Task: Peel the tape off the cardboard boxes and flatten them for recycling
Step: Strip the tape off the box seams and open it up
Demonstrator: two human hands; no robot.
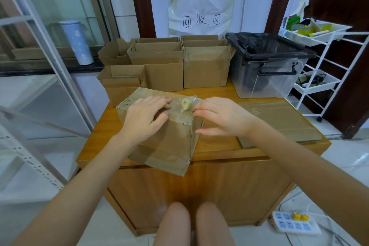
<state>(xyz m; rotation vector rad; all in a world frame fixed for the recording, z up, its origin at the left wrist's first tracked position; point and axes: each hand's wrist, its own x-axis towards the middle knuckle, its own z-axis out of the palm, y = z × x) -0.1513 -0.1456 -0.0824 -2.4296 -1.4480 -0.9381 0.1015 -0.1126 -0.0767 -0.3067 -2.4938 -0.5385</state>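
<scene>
1. Evidently mid-peel: the left hand (148, 115) pressed flat on the cardboard box (159, 132) at the worktop's (215, 146) near edge.
2. The right hand (221, 118) pinched the tape (185, 106).
3. Next, probably a steady pull rightward.

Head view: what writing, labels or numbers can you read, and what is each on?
"回收区": handwritten on the white paper sign taped to the wall behind the open cardboard boxes.
Items in the white cart: any print is too small to read.
No print shows on the boxes.
</scene>
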